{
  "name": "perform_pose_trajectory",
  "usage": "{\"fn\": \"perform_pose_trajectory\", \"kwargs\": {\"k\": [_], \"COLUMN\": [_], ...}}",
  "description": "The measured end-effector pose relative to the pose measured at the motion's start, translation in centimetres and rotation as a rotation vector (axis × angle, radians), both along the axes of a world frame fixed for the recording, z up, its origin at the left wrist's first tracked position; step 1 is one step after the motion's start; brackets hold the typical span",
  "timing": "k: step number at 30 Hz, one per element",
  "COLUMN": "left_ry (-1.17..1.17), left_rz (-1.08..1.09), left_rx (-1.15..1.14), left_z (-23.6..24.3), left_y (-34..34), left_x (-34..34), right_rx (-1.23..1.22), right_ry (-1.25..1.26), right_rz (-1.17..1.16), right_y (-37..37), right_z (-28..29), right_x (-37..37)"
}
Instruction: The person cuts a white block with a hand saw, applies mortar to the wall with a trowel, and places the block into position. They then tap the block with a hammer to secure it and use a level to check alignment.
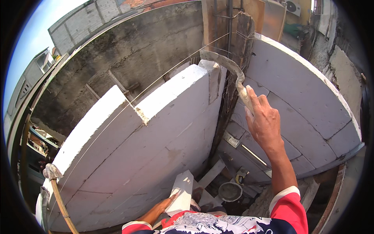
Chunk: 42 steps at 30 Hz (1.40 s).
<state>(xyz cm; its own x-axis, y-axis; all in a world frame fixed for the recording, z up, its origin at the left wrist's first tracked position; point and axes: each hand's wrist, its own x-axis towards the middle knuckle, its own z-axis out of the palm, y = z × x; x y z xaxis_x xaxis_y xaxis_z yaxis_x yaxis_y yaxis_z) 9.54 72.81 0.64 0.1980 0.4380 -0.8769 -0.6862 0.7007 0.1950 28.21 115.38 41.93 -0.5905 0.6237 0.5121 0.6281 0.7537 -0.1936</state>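
The right hand (265,119) is gripping a mortar-smeared trowel (240,81), its blade (220,58) extending near one end of the pale wall (167,140). The left hand (166,204) is clasping a white block (182,191).

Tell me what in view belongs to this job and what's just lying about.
Likely the job:
trowel in right hand
white block at left hand
pale block wall
taut string

Seemingly lying about:
wooden-handled tool
yellow-and-black object
tub, possibly needed

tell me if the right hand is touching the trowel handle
Touching: the head view shows the right hand closed around the trowel handle.
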Motion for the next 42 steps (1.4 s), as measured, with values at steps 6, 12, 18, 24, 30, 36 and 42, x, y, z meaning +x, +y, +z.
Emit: {"fn": "perform_pose_trajectory", "kwargs": {"k": [6,12,18,24,30,36,42], "left_ry": [-0.003,-0.015,-0.002,-0.002,0.004,0.016,0.042], "left_rz": [-0.029,-0.020,-0.051,-0.052,-0.066,-0.068,-0.109], "left_rx": [0.049,0.064,0.075,0.073,0.083,0.085,0.072], "left_z": [0.1,0.2,0.5,0.5,0.7,1.0,1.6], "left_y": [0.5,1.3,2.3,1.7,1.8,1.3,1.4], "left_x": [-0.5,-0.6,-1.3,-1.6,-2.2,-2.5,-2.3], "right_rx": [0.338,0.205,0.153,0.221,0.134,0.032,0.007], "right_ry": [-0.197,-0.091,-0.209,-0.270,-0.163,0.028,-0.099], "right_rz": [-0.128,-0.019,-0.185,-0.082,-0.038,-0.024,0.043], "right_y": [-0.4,-3.1,0.6,-2.9,-8.3,-6.3,-7.4], "right_z": [-1.4,-1.4,2.0,-1.1,-5.3,0.0,-2.4], "right_x": [-1.3,0.2,-1.8,-2.3,-0.6,-1.9,-2.7]}}
